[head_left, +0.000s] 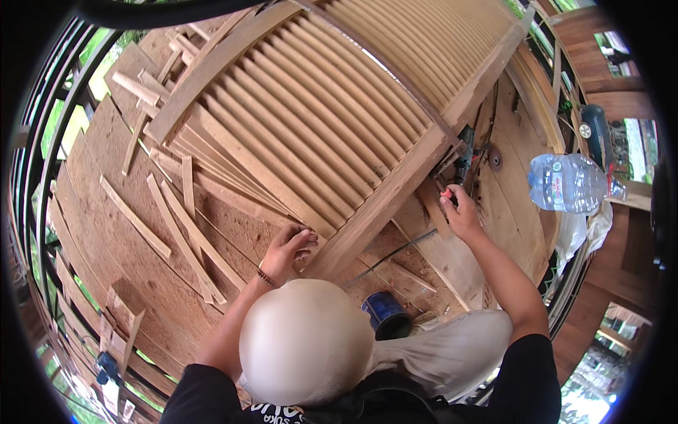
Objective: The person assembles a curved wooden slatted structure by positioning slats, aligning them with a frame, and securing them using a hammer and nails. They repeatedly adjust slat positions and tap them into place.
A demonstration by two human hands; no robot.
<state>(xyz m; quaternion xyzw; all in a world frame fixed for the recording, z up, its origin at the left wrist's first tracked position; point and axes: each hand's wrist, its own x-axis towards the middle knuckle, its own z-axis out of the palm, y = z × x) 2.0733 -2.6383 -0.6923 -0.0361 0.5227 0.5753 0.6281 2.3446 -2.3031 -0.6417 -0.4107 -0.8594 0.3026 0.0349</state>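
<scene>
A large wooden louvred panel (304, 113) lies before me, its many parallel slats set between frame rails. Across it runs the long metal bar of a bar clamp (385, 63), which reaches the right-hand rail. My right hand (460, 214) is closed around the clamp's red-ended handle (446, 193), just beyond that rail. My left hand (288, 249) is at the panel's near left corner, beside the ends of loose slats (229, 169). Its fingers are curled in; whether anything is between them is hidden. Next to the clamp lies a dark green power drill (464, 152).
Loose wooden strips (180, 233) and offcuts (134, 88) lie on the plank floor at left. A dark blue bucket (387, 314) stands by my knee. At right are a big clear water bottle (567, 184) and a dark tank (595, 134). A cable (395, 249) crosses the floor.
</scene>
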